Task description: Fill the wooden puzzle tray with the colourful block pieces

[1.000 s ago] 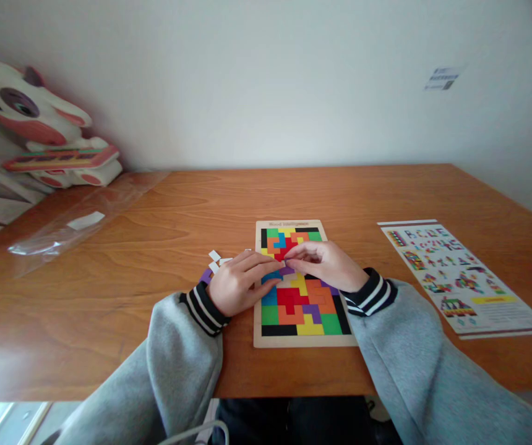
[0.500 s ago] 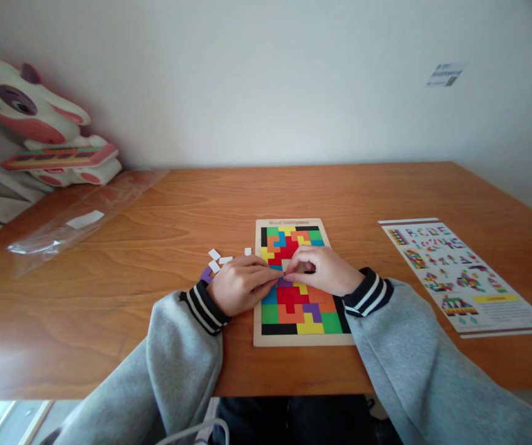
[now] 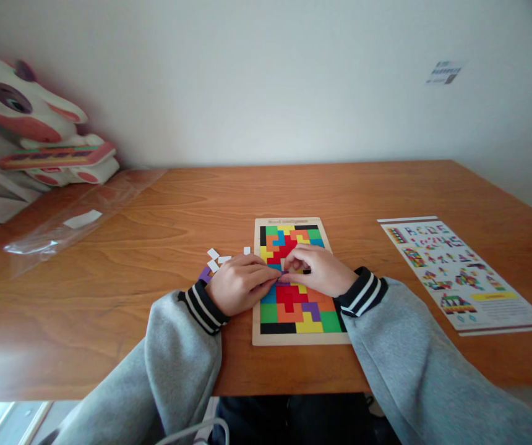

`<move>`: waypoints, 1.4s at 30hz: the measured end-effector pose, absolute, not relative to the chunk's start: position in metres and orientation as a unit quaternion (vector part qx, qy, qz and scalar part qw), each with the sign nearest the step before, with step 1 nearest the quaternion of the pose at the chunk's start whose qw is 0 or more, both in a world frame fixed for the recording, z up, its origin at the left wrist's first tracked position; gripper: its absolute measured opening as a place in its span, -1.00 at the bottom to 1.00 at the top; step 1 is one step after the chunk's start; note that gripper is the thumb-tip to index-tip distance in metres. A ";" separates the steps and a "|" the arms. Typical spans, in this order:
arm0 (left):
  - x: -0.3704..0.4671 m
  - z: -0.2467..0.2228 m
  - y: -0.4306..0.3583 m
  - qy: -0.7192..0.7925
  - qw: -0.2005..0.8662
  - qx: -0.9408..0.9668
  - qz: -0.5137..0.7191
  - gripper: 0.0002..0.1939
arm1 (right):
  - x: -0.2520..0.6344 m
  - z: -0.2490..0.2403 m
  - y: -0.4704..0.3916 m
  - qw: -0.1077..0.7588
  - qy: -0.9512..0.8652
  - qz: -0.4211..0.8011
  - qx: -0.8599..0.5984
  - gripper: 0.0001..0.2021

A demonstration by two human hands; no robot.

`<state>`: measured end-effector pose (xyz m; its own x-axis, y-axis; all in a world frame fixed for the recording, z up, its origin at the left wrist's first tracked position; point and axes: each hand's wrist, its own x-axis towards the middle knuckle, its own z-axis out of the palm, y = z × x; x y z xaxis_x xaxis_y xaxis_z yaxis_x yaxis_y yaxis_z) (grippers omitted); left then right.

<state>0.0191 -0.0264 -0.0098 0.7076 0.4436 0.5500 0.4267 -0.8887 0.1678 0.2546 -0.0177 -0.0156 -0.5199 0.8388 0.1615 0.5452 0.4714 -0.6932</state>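
Over the middle of a wooden block-puzzle board (image 3: 256,327) filled with coloured pieces, my two hands meet at the fingertips. My left hand (image 3: 242,282) is closed, its fingers pressed together above the board's left side. My right hand (image 3: 325,270) pinches thumb to fingers from the other side. Between the fingertips shows a small purple puzzle piece (image 3: 283,273), mostly hidden by them. A pale bare patch of board is partly visible by the right fingers. Beside my left wrist lie several small white pieces (image 3: 213,266) and another purple piece (image 3: 205,274).
A printed pattern sheet (image 3: 498,312) lies on the wooden table (image 3: 177,210) at the right. To the left are a clear plastic bag (image 3: 38,242) and a cow-shaped toy keyboard (image 3: 62,154) near the wall. A cable (image 3: 201,425) crosses near my lap.
The right hand's fingers have spread slightly apart and its wrist has shifted a little left. The left hand stays in nearly the same pose; the whole view moved slightly.
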 end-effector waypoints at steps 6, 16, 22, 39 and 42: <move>0.020 -0.009 -0.028 0.252 0.002 0.917 0.309 -0.80 | 0.255 -0.013 -0.018 0.257 -0.830 0.280 -0.408 -0.66; -0.033 0.000 -0.006 0.237 0.011 0.930 0.282 -0.68 | 0.261 -0.009 -0.016 0.383 -0.762 0.187 -0.488 -0.75; -0.081 0.000 0.000 0.265 0.038 0.930 0.252 -0.39 | 0.262 -0.008 -0.015 0.396 -0.750 0.161 -0.504 -0.78; -0.092 -0.008 -0.021 0.241 0.028 0.926 0.291 -0.62 | 0.275 -0.012 -0.002 0.531 -0.630 0.180 -0.537 -0.71; -0.089 -0.014 -0.027 0.231 0.025 0.924 0.303 -0.65 | 0.292 -0.016 0.010 0.585 -0.564 0.186 -0.552 -0.68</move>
